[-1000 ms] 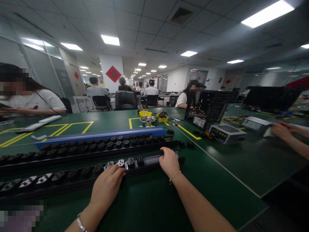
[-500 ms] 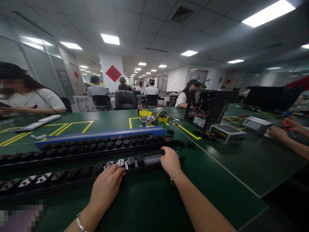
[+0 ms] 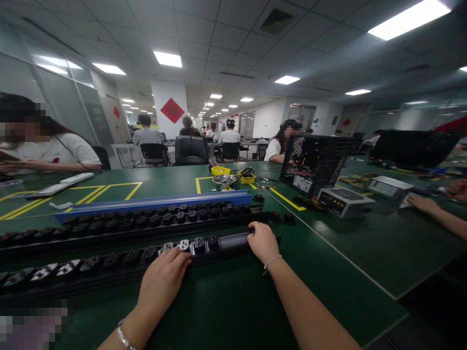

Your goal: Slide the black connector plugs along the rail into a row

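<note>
In from the bench's (image 3: 226, 304) near edge, the black rail (image 3: 233, 241) might skid if the right hand (image 3: 263, 242) at its end outpushes the left hand (image 3: 165, 274) over its socket-like pieces (image 3: 199, 245), both half-curled, their grip hidden from me.

You can read no word, brand or number with certainty. On the white pillar (image 3: 156, 91) ahead of you hangs a red diamond-shaped sign (image 3: 172, 111) with a darker figure too blurred to make out. On the open computer case (image 3: 319, 158) to your right you see a pale label (image 3: 302, 183), its print too small. The power supply (image 3: 353, 198) beside it bears a dark label (image 3: 331, 201) with yellowish marks, equally illegible to you.
</note>
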`<state>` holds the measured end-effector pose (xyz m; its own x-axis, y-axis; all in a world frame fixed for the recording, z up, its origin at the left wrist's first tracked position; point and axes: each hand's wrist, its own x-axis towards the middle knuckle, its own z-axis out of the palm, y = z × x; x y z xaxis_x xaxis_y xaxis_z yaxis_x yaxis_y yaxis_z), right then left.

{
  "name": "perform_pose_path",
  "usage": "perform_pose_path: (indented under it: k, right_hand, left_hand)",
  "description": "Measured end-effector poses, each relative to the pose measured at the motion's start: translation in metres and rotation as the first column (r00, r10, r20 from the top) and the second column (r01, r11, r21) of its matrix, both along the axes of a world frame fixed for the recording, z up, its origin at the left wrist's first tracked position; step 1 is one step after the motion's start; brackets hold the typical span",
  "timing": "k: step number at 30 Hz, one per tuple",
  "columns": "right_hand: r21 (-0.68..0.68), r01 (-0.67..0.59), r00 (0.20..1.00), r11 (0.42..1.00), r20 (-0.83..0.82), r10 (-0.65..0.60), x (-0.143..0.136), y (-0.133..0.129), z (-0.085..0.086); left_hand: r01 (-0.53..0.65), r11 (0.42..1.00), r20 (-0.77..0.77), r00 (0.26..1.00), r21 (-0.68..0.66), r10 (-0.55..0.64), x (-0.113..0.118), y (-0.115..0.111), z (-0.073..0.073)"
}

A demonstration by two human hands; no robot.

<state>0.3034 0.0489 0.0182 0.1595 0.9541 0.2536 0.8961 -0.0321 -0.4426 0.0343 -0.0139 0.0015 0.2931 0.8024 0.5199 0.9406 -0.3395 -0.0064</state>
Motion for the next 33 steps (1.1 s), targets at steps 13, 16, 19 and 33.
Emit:
perform_pose_path:
  k: [13, 16, 19, 33]
  right_hand:
    - [-0.04, 0.037, 0.999, 0.998, 0.031, -0.036, 0.007, 0.0, 0.005]
    - [-0.041, 0.044, 0.998, 0.998, 0.037, -0.043, 0.009, 0.001, 0.005]
    - [-0.046, 0.05, 0.998, 0.998, 0.039, -0.048, 0.01, 0.001, 0.006]
    - [-0.038, 0.069, 0.997, 0.997, 0.042, -0.068, 0.014, 0.0, 0.006]
  left_hand:
    - [0.001, 1.0, 0.01, 1.0, 0.018, -0.001, 0.0, -0.001, 0.0]
    - [-0.004, 1.0, 0.008, 1.0, 0.013, 0.004, -0.001, -0.001, 0.0]
    - [-0.004, 1.0, 0.0, 1.0, 0.01, 0.004, 0.0, -0.001, 0.001]
    - [0.013, 0.999, 0.019, 1.0, 0.045, -0.014, 0.001, 0.0, 0.001]
